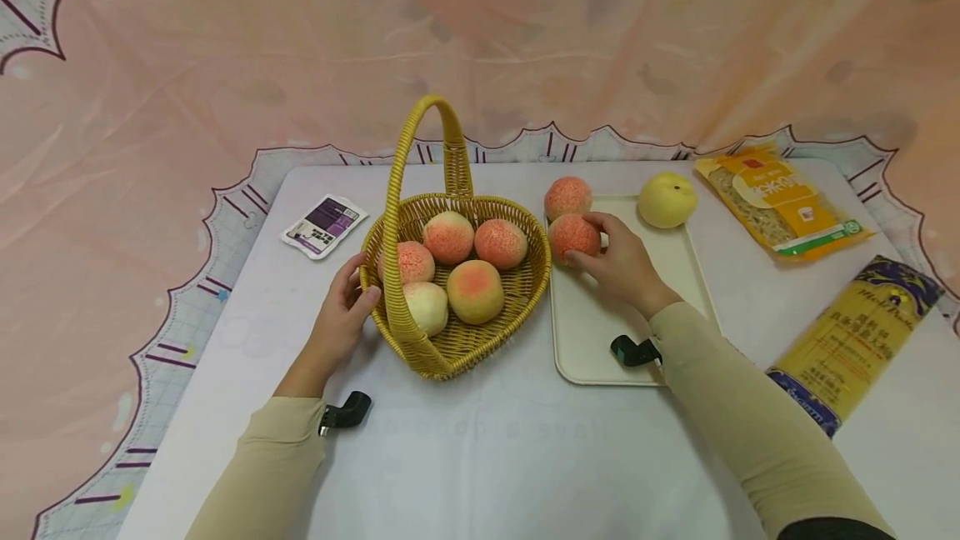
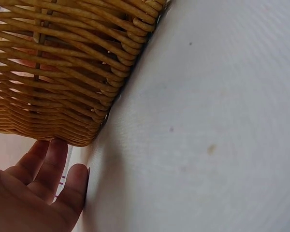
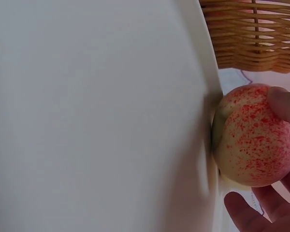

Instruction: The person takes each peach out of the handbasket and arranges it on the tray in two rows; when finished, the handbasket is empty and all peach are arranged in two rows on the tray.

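Observation:
A yellow wicker basket (image 1: 495, 340) with a tall handle holds several peaches (image 1: 476, 292). My left hand (image 1: 339, 315) touches its left side; the left wrist view shows relaxed fingers (image 2: 56, 157) against the outer weave. My right hand (image 1: 622, 265) holds a red-speckled peach (image 1: 573, 238) between thumb and fingers, at the left edge of a cream tray (image 1: 600, 348). The right wrist view shows this peach (image 3: 256, 140) at the tray's rim. Just behind it is another red peach (image 1: 567, 197). A pale yellow peach (image 1: 667, 200) sits at the tray's back right corner.
A small white-and-purple packet (image 1: 324, 227) lies left of the basket. To the tray's right are an orange bag (image 1: 783, 202) of dry food and a yellow-and-blue spaghetti pack (image 1: 855, 344). A patterned curtain (image 1: 525, 48) hangs behind the white table (image 1: 465, 473).

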